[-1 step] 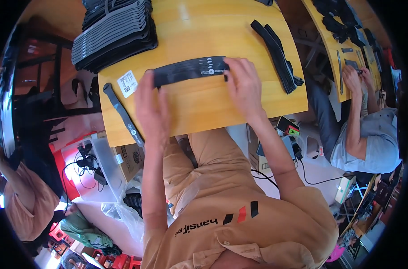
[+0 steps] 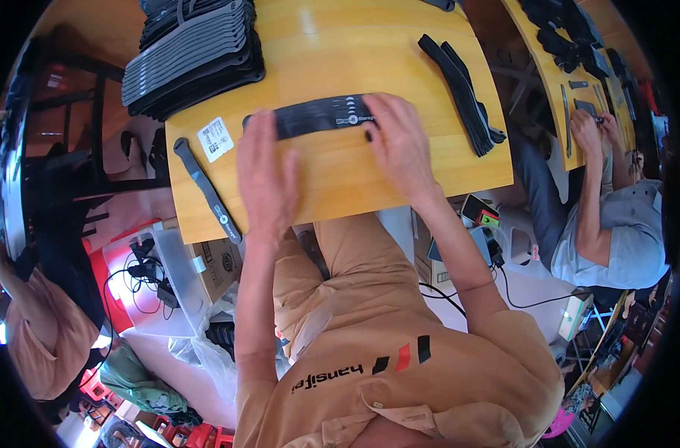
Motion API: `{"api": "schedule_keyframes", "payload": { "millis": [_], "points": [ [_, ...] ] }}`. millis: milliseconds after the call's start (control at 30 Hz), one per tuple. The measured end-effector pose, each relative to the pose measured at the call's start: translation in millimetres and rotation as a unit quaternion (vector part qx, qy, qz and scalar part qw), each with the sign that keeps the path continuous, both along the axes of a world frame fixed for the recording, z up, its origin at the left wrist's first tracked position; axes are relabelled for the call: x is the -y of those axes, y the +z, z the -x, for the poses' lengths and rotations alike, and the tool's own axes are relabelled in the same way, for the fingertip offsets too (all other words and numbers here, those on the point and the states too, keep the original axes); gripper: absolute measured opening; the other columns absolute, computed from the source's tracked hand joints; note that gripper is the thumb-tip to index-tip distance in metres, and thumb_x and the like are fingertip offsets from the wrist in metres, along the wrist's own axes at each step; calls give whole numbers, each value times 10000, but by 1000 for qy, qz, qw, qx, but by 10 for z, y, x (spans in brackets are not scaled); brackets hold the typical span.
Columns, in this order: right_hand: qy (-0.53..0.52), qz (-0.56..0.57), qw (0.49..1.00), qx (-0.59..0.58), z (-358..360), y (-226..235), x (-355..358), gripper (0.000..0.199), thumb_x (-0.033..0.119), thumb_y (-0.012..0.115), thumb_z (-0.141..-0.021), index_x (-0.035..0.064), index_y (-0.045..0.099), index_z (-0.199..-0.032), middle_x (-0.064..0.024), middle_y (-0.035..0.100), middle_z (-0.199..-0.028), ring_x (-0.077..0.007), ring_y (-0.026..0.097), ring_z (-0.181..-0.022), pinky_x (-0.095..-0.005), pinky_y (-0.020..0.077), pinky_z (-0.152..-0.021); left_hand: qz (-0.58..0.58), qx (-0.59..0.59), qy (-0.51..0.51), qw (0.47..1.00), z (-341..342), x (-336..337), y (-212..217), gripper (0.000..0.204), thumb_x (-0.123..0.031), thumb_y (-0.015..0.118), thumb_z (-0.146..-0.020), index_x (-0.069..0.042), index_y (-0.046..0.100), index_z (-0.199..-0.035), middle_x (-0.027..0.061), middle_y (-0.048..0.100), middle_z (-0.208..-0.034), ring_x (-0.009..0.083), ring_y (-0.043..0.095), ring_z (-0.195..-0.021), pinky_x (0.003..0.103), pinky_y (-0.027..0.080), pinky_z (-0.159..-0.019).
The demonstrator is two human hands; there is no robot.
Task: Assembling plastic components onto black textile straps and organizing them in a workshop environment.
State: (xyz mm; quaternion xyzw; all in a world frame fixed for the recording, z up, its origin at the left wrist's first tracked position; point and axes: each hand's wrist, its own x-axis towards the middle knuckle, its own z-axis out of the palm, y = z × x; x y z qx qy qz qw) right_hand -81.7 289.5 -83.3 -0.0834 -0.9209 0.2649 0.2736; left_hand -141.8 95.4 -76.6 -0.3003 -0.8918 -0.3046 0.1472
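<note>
**Black strap pinned flat under both hands**

Black strap, long, flat and flexible-looking with small pale print near its middle [image 2: 321, 116], lay crosswise on the yellow wooden surface [image 2: 399, 187], close to your side of it. Your left hand [image 2: 267, 175] rested palm down on the wood with its fingers [image 2: 256, 128] stretched out flat over the strap's left end. Your right hand [image 2: 399, 145] lay the same way, its fingers [image 2: 381, 112] spread and pressing on the right end. Neither hand was closed around anything; both were open and flat, touching the strap from above.

The strap looked thin, light and bendable rather than stiff, so it would probably droop if lifted from one end; the two ends, where your fingers already sat, seemed the sensible places to pinch it. Its smooth face could slide on the varnished wood.

A stack of similar dark straps [image 2: 194, 60] sat at the far left corner, two more black strips [image 2: 459, 89] lay to your right, a single dark strip [image 2: 205, 190] lay by the left edge beside a white label [image 2: 215, 139].
</note>
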Motion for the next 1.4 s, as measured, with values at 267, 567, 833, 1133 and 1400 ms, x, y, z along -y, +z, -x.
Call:
{"api": "schedule_keyframes", "payload": {
  "millis": [267,567,833,1133,1400],
  "points": [
    [145,-147,968,140,-28,-152,100,646,296,560,-832,11,315,-1357,-122,285,-1430,-253,247,-1333,-450,197,-1080,201,19,-73,977,51,-234,-219,804,-545,464,-833,-20,239,-1399,118,219,-1470,260,195,-1360,472,149,-1082],
    [142,-161,963,162,-6,-185,126,664,312,554,-842,41,279,-1383,-119,252,-1453,-252,233,-1344,-449,166,-1091,141,35,-56,988,33,-88,-277,742,-467,494,-861,-10,247,-1390,158,216,-1462,289,199,-1355,459,171,-1078],
    [194,-42,980,22,-184,31,654,518,167,700,-702,51,527,-1177,-141,490,-1162,-309,471,-1056,-420,383,-900,-393,143,132,899,-642,856,92,191,-86,539,-874,45,585,-1004,134,614,-958,219,597,-897,300,463,-822],
    [355,-123,925,-50,-20,-201,1786,479,138,707,-668,56,573,-1120,-111,529,-1114,-278,524,-974,-383,429,-844,-651,385,247,605,-1305,1373,-529,258,-238,489,-933,-15,581,-1023,79,630,-901,128,602,-768,230,483,-669],
    [338,103,933,-69,-316,-5,1651,312,6,683,-670,19,647,-979,-92,584,-936,-255,555,-821,-339,471,-696,-647,507,102,561,-1141,1146,-185,306,-273,490,-934,1,584,-1035,85,629,-910,121,600,-776,244,501,-678]
  ]
}}
